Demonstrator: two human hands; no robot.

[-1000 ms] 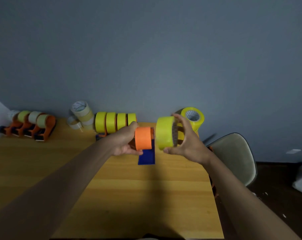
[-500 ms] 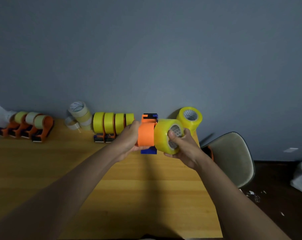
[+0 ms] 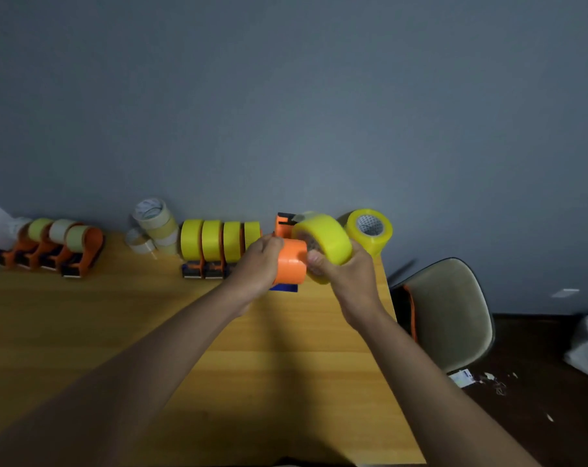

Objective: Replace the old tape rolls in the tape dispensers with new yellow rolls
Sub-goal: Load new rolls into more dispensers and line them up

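tabletop [image 3: 83, 332]: wooden, under the fingers
chair [image 3: 454, 311]: beige, off to their right
wall [image 3: 285, 96]: grey, behind them
floor [image 3: 538, 399]: dark, some scraps, lower right

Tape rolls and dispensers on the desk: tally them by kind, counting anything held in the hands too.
Bright yellow rolls: 6 (four in the row of dispensers, one held, one loose by the wall)
Pale old rolls: 5 (three on the left dispensers, two loose)
Dispensers: 8
Total: 19
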